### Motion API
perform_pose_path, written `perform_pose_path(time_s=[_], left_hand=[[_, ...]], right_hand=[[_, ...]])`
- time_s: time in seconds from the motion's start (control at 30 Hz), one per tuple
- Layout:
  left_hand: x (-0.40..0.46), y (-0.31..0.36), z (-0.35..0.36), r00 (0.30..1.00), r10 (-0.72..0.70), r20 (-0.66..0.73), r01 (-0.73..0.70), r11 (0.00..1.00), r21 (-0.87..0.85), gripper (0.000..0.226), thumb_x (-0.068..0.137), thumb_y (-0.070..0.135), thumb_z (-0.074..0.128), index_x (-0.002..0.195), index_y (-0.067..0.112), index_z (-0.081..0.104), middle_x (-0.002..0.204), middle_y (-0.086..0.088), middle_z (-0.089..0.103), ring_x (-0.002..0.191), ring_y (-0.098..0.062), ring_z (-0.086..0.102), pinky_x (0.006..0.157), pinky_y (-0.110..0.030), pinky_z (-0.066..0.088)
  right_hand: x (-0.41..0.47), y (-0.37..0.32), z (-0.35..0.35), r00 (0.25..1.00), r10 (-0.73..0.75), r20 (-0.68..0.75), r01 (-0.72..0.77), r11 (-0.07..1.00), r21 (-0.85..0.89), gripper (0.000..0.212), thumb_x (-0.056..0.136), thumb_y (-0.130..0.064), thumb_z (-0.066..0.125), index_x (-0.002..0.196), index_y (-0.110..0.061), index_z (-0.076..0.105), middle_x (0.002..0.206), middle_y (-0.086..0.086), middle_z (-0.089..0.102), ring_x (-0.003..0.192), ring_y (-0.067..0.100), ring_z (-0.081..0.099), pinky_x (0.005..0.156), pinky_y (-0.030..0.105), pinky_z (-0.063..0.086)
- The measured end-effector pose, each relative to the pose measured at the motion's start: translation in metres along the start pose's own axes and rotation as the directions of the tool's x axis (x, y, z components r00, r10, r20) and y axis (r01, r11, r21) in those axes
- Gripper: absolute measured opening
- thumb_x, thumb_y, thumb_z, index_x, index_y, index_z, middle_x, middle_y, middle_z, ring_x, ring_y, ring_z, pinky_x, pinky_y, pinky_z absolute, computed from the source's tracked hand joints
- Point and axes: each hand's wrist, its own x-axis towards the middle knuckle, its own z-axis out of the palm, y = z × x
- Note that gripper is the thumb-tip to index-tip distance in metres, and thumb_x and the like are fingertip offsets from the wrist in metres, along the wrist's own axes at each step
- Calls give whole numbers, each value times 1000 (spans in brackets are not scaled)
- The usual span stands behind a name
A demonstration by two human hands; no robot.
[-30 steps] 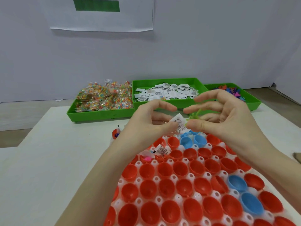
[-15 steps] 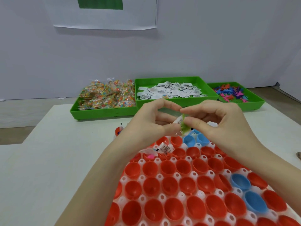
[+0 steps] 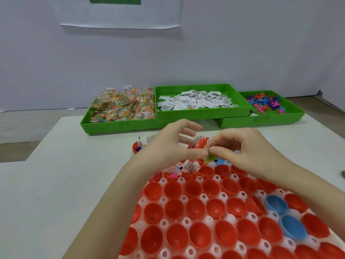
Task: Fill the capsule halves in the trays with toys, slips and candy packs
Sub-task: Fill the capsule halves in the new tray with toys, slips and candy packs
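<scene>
Your right hand (image 3: 248,152) is pinching a small green toy (image 3: 210,157) between thumb and forefinger, over the far rows of the capsule tray (image 3: 203,197). Your left hand (image 3: 168,146) is meeting it thumb to thumb, its other fingers spread loose, with an orange spiky toy (image 3: 202,143) and a printed slip (image 3: 198,137) showing at its fingertips. Whether it is truly gripping them, you cannot tell from here.

Risks, as judged:
- Both grips are crowding one spot. The green toy is passing through a very small pinch, so it could be slipping free and bouncing into a wrong red half (image 3: 194,187), or off the tray.
- The slip is light and barely held; it could be fluttering down onto cups that are already filled at the tray's far left.
- Your wrists are hanging low over the near cups and could be knocking halves askew.

Surface and room: the white desk (image 3: 65,184) is carrying the capsule tray at its near edge, mostly red halves with a few blue halves (image 3: 276,203) on the right. Along the far edge, three green bins are sitting in a row: candy packs (image 3: 123,105) left, slips (image 3: 196,101) middle, toys (image 3: 265,102) right. Behind them, a pale wall with a white sheet (image 3: 119,14) hanging on it.
</scene>
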Motion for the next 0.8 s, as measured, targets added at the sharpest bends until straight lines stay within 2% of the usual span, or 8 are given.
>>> perform_pose_path(time_s=[0.1,0.17,0.27,0.37,0.43,0.53,0.63,0.8], left_hand=[[0,-2,-12,997,57,-50,-42,967,251,36,72,23,74,100,33,53,101,14,53,92,-2,55,73,-12,47],[-1,-3,-21,994,74,-83,-45,949,313,31,74,24,72,99,32,54,97,16,55,88,0,54,68,-6,43],[-2,-4,-33,981,101,-166,-38,938,345,26,77,26,70,99,29,56,98,14,58,90,-3,57,70,-9,42],[-4,-3,-40,962,124,-242,-35,939,342,22,79,26,68,99,26,59,99,10,61,91,-6,58,76,-19,45],[-5,-2,-42,955,125,-270,-25,939,344,22,80,28,67,102,24,61,102,8,62,91,-6,59,78,-23,47],[-6,-3,-44,947,130,-293,-18,934,356,24,81,31,65,105,24,61,104,9,62,91,-2,57,74,-22,48],[-5,-4,-45,941,144,-307,-21,928,372,24,82,32,64,105,24,61,103,11,61,90,3,55,73,-18,46],[-5,-6,-49,933,164,-321,-29,922,387,22,83,32,63,103,24,62,98,15,60,88,6,54,76,-14,43]], right_hand=[[-2,5,5,998,33,55,-28,994,-103,17,79,-17,69,70,-31,67,61,-15,65,67,-2,61,62,12,46],[-3,8,8,996,46,72,-30,977,-209,5,80,-24,68,76,-26,71,63,-17,63,68,-4,59,64,11,44],[-3,9,10,994,26,102,12,935,-354,10,82,-30,63,87,-25,71,66,-20,57,65,-5,53,64,11,41],[-4,7,11,984,-26,177,103,891,-442,18,84,-33,58,100,-30,66,74,-20,52,77,-2,45,72,21,41],[-4,6,11,975,-34,219,134,878,-459,20,85,-36,56,105,-35,61,81,-19,52,86,0,45,72,19,38],[-3,6,11,968,-49,245,168,853,-494,16,88,-39,53,102,-35,60,91,-13,56,87,3,40,65,11,29],[-2,7,15,964,-78,252,203,831,-518,14,89,-36,52,99,-29,59,95,-14,53,88,1,34,73,12,25],[-2,1,13,981,-10,196,106,868,-486,20,85,-38,58,104,-34,57,89,-14,61,87,2,49,78,23,41]])
